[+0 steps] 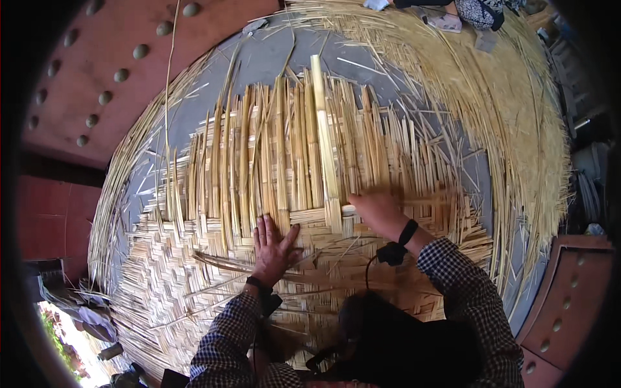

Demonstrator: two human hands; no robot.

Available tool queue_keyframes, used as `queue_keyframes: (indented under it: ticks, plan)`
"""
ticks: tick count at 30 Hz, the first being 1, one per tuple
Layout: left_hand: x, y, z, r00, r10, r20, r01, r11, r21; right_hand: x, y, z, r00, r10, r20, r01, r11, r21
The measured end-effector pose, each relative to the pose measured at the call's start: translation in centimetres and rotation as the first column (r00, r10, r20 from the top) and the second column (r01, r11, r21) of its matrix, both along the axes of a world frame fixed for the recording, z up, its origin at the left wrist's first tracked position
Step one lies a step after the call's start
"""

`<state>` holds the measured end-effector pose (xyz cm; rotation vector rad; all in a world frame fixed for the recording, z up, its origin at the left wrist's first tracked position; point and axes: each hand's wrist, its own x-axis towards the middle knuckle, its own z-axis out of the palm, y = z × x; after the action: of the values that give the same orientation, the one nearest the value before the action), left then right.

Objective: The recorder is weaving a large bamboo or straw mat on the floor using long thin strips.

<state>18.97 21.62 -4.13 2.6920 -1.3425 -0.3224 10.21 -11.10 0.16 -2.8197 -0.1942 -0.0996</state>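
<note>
A half-woven mat of split reed spreads beneath both of my hands. From its woven part, loose lengthwise reed strips point away from me. One broad, pale yellow strip stands out among them and reaches farther than the rest. My left hand lies flat on the weave with its fingers apart, at the base of the lengthwise strips. Just right of the pale strip, my right hand is closed and low over the mat. A brownish blur trails beside it; what its fingers hold is hidden.
A second large reed mat covers the floor on the right and far side. Reddish panels with round studs stand at the upper left, and another studded panel at the lower right. Part of a person shows at the far edge.
</note>
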Motion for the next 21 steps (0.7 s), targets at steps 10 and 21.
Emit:
queue_keyframes:
  ticks: [10,21]
  plan:
    - [-1.8,0.2,1.5,0.99,0.143,-0.014,-0.143,0.988,-0.052,-2.0,0.5,0.3,0.931,-0.092,-0.352,0.112,0.993,0.037]
    - [-5.8,-18.9,7.0,0.974,-0.18,-0.138,0.139,0.955,-0.263,-7.0,-1.4,9.8,0.934,-0.338,-0.116,0.308,0.927,-0.215]
